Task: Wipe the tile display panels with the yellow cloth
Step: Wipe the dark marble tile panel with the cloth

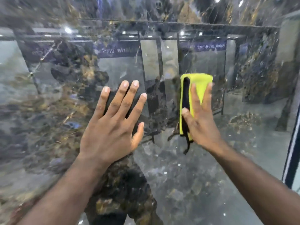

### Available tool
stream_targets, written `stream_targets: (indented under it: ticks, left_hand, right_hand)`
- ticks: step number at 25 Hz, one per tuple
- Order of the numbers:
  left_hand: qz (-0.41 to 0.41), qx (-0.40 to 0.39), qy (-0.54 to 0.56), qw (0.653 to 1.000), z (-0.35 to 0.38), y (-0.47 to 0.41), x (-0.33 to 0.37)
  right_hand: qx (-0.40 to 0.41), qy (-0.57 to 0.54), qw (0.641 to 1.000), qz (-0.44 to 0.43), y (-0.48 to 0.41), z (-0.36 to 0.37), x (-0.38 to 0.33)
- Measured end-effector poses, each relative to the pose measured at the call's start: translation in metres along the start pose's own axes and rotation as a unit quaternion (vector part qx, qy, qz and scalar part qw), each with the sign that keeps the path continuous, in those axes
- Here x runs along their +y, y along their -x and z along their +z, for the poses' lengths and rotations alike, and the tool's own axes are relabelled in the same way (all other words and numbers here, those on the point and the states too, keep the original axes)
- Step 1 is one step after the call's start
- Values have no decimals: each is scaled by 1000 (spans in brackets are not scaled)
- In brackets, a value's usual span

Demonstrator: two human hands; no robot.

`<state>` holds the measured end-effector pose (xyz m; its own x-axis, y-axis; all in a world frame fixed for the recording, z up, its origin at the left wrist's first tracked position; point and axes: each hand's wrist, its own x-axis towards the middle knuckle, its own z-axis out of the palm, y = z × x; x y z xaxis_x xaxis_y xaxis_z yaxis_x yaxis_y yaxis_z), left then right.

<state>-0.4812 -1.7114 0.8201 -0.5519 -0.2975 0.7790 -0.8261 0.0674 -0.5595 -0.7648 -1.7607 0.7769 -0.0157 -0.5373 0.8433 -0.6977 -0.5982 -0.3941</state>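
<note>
A glossy dark marble-patterned tile display panel [48, 119] fills the view and mirrors the showroom behind me. My left hand [112, 124] lies flat against it near the middle, fingers spread and straight. To its right, my right hand [201, 120] presses a folded yellow cloth [200, 82] with a black edge against the panel. Its fingers lie straight over the cloth and the thumb rests on the cloth's left side. A black strip of the cloth hangs below the hand.
A horizontal seam [178, 23] crosses the panel near the top, with another tile above it. At the far right a dark frame edge with a white stripe [292, 151] ends the panel. Reflections of racks and signs show in the gloss.
</note>
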Motion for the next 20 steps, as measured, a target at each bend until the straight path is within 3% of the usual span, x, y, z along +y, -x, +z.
stream_targets:
  ticks: [2,6,11,16,20]
  left_hand:
    - [1,-2,5,1000,0,-1,3]
    - [-10,7,-6,1000,3,3,5]
    - [-6,7,-23,1000,2,0,7]
    - [-13,19,-20,1000,3,-1,9]
    - [-23,13,-22,999,2,-1,9]
  right_hand:
    - [16,-48,996,69,-30,-9,-22]
    - [-24,42,999,-13,7,13,-33]
    - [30,-20,997,64,-35,-7,-14]
    - [-54,26,998,-26,26,21,-17]
    - [19,-38,996,83,-32,-2,-10]
